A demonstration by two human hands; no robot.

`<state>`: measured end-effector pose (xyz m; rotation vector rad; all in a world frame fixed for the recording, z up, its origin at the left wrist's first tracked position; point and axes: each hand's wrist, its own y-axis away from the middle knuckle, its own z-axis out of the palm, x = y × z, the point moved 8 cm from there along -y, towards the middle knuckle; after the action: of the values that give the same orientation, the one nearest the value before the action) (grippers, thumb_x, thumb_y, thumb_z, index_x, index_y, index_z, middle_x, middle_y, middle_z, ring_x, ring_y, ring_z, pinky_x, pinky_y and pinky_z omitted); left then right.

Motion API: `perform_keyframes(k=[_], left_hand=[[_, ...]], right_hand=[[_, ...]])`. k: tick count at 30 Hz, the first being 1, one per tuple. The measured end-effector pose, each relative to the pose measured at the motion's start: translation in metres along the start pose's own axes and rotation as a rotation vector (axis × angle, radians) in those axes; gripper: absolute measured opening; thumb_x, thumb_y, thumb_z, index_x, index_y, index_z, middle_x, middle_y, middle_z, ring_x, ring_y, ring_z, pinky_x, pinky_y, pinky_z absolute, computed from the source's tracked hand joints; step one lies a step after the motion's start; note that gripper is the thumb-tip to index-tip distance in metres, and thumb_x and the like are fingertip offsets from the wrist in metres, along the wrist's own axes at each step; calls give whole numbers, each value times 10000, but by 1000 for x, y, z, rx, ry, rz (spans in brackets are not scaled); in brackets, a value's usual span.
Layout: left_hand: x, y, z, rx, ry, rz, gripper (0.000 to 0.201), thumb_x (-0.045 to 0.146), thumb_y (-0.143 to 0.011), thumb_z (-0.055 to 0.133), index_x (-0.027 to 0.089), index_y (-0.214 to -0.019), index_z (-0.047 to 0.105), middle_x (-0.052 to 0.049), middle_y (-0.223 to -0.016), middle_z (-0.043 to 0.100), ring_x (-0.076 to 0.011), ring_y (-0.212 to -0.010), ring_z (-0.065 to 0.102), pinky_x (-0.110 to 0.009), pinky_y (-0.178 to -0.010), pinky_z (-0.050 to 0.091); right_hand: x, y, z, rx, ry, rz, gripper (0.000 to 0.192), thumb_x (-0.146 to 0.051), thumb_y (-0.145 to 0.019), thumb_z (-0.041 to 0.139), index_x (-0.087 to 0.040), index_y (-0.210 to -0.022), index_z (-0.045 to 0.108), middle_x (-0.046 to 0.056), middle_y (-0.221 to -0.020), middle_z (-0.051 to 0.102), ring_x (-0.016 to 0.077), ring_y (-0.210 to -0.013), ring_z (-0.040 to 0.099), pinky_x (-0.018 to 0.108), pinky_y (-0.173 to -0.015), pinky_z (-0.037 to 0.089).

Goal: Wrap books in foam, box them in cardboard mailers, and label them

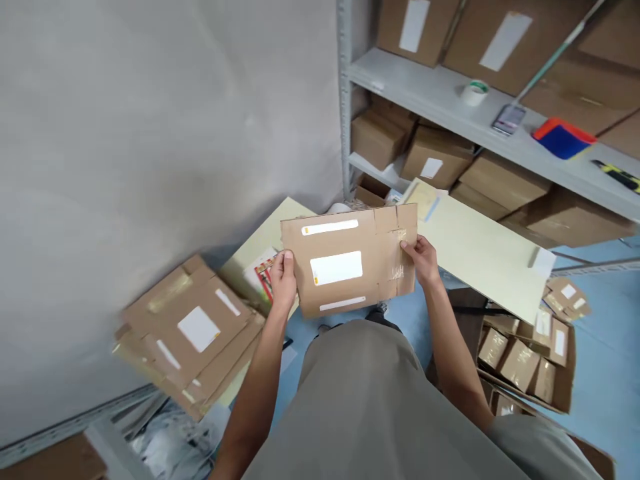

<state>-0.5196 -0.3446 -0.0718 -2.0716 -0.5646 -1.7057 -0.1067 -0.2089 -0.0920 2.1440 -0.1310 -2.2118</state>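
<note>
I hold a flattened brown cardboard box [350, 267] in front of my chest, with white labels and clear tape on it. My left hand [283, 280] grips its left edge and my right hand [423, 260] grips its right edge. Below and left of it, a stack of similar flattened cardboard boxes [193, 333] lies on a pale tabletop [480, 253]. A small red printed package [263, 275] shows just behind my left hand.
A grey metal shelf unit [450, 100] at the right holds cardboard boxes [435, 157], a tape roll [474, 92], a phone [509, 119] and a red-and-blue item [563, 138]. An open carton of small boxes [525, 363] sits on the blue floor [607, 360]. A grey wall [150, 133] fills the left.
</note>
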Motion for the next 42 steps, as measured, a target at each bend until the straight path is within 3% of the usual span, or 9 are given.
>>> perform_keyframes(k=[5,9,13,16,23,28,32,36,42], left_hand=[[11,-24,162,-284,58,-48,683,827,-803,858,192,-1047,806,-78,-970,816,-266,-958,730,-348,-852,597],[15,-24,279,-401,104,-111,685,776,-756,916,187,-1103,861,-105,-1082,870,-284,-980,766,-389,-888,635],[26,-21,377,-555,97,-139,641,771,-715,955,211,-1016,869,-86,-1012,872,-290,-985,790,-402,-899,653],[33,-25,430,-634,95,-159,636,739,-649,1010,200,-949,857,-90,-963,865,-298,-978,796,-405,-894,655],[33,-46,515,-804,23,-164,654,760,-594,1014,193,-850,812,-72,-883,838,-294,-929,785,-417,-894,649],[31,-65,576,-910,-53,-92,614,784,-640,970,219,-751,758,-46,-793,788,-267,-846,753,-378,-817,617],[24,-73,623,-1001,-29,-122,669,837,-632,935,219,-833,776,-74,-866,815,-293,-921,756,-402,-868,619],[17,-81,652,-1049,-28,-105,664,858,-744,829,220,-908,752,-118,-1007,836,-324,-1072,763,-432,-994,616],[11,-94,667,-1085,10,-119,522,706,-875,730,227,-1080,763,-145,-1220,825,-332,-1313,713,-455,-1195,550]], right_hand=[[6,-16,-148,274,40,5,584,-708,-759,954,-251,-1048,732,59,-1023,844,256,-926,754,399,-846,622],[-8,-24,-247,340,105,-35,580,-713,-811,922,-248,-1108,744,68,-1093,849,260,-975,745,384,-866,611],[-11,-29,-325,393,123,-59,571,-690,-861,884,-247,-1185,728,93,-1184,839,276,-1060,744,404,-950,598],[5,-30,-365,440,126,-20,527,-650,-864,871,-253,-1173,712,80,-1159,824,274,-1053,732,400,-946,588],[37,-37,-410,592,93,99,524,-564,-750,894,-267,-1132,693,52,-1088,811,281,-1064,726,455,-1027,583],[36,-42,-433,729,117,209,544,-567,-653,886,-267,-1062,690,68,-1063,822,303,-1084,742,543,-1114,570],[25,-49,-439,764,141,222,590,-596,-725,839,-259,-1193,714,119,-1232,823,315,-1196,737,553,-1130,570],[14,-58,-432,786,191,209,560,-579,-794,804,-250,-1241,729,142,-1302,804,328,-1265,721,562,-1169,553],[10,-64,-423,752,144,255,553,-527,-842,777,-254,-1322,745,149,-1483,756,352,-1419,666,591,-1264,489]])
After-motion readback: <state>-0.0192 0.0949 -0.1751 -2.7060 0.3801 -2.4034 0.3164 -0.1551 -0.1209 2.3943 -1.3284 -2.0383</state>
